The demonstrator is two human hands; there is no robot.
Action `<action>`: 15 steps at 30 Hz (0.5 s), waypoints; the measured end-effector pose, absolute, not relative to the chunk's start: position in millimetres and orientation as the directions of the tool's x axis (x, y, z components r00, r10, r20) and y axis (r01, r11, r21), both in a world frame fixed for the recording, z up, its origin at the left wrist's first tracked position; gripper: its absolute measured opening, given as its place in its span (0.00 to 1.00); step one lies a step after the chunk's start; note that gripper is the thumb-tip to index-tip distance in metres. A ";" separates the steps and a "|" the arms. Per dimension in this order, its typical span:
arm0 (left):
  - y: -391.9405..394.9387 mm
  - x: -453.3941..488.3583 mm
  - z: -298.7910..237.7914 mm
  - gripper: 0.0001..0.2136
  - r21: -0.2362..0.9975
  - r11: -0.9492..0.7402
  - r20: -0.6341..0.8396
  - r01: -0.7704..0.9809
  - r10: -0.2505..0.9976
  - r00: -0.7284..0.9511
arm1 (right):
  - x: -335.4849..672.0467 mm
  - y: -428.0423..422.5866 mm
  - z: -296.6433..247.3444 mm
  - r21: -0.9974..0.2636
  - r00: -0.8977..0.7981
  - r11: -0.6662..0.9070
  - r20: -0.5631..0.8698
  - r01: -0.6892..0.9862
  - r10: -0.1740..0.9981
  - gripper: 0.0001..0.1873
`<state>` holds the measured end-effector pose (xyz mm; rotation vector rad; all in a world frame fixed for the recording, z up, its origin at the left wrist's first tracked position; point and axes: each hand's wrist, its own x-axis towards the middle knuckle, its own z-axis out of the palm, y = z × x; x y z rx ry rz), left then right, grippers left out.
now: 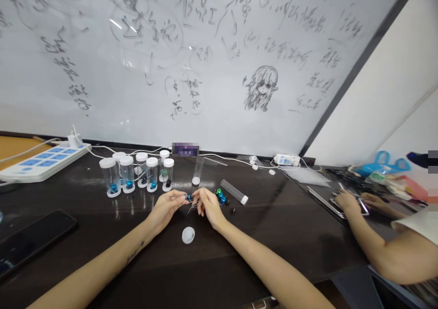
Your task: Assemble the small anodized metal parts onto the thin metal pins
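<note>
My left hand (169, 208) is closed in a pinch, with a small shiny blue part (188, 197) at its fingertips. Close beside it, my right hand (210, 208) curls its fingers inward; whatever they pinch is too small to make out. Thin wires (192, 206) hang between the two hands. Just right of my right hand lies a cluster of small blue, green and black parts (221, 198), and a single black piece (233, 211) sits apart. A round white cap (188, 235) rests on the dark table in front of my hands.
Several clear tubes with white caps (126, 174) stand at the left back, coloured parts inside. One tube (234, 192) lies at right, another (198, 171) stands behind. A phone (37, 240) and power strip (48, 161) are left. A co-worker's hands (349, 202) work at right.
</note>
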<state>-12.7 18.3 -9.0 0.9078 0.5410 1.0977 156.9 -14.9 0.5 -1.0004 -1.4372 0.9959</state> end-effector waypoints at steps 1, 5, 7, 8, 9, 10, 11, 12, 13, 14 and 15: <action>18.2 -12.7 -8.9 0.07 0.839 0.166 0.054 -0.519 0.922 0.383 | 156.9 -14.4 -0.1 -0.954 -0.074 0.294 0.289 0.061 0.954 0.22; 17.8 -12.8 -8.2 0.08 0.837 0.158 0.062 -0.524 0.924 0.378 | 157.0 -12.9 -2.1 -0.956 -0.071 0.286 0.281 0.065 0.957 0.23; 17.7 -12.7 -7.8 0.08 0.835 0.160 0.062 -0.527 0.924 0.378 | 157.0 -12.8 -2.2 -0.955 -0.070 0.287 0.282 0.073 0.957 0.23; 17.6 -12.7 -7.6 0.08 0.834 0.161 0.062 -0.528 0.923 0.379 | 156.9 -13.1 -1.8 -0.955 -0.068 0.288 0.283 0.078 0.957 0.23; 17.6 -12.8 -7.5 0.08 0.832 0.163 0.061 -0.530 0.923 0.380 | 156.9 -13.6 -1.0 -0.954 -0.067 0.289 0.284 0.083 0.956 0.22; 17.5 -12.8 -7.4 0.08 0.831 0.164 0.061 -0.531 0.923 0.380 | 156.9 -14.3 -0.1 -0.952 -0.066 0.293 0.288 0.087 0.955 0.22; 17.6 -12.8 -7.3 0.08 0.831 0.165 0.061 -0.532 0.923 0.381 | 156.9 -15.1 1.0 -0.950 -0.068 0.298 0.293 0.089 0.954 0.22; 17.6 -12.9 -7.4 0.08 0.831 0.165 0.061 -0.532 0.922 0.382 | 156.9 -15.9 2.0 -0.948 -0.071 0.306 0.300 0.088 0.951 0.21; 17.7 -13.0 -7.5 0.08 0.831 0.165 0.062 -0.531 0.922 0.383 | 156.8 -16.6 2.8 -0.946 -0.075 0.314 0.308 0.085 0.948 0.21; 17.9 -13.1 -7.7 0.08 0.831 0.164 0.063 -0.531 0.922 0.383 | 156.9 -17.1 3.4 -0.944 -0.079 0.320 0.314 0.082 0.946 0.21; 18.1 -13.1 -7.9 0.08 0.831 0.163 0.063 -0.531 0.922 0.382 | 156.9 -17.2 3.6 -0.943 -0.081 0.323 0.317 0.078 0.945 0.21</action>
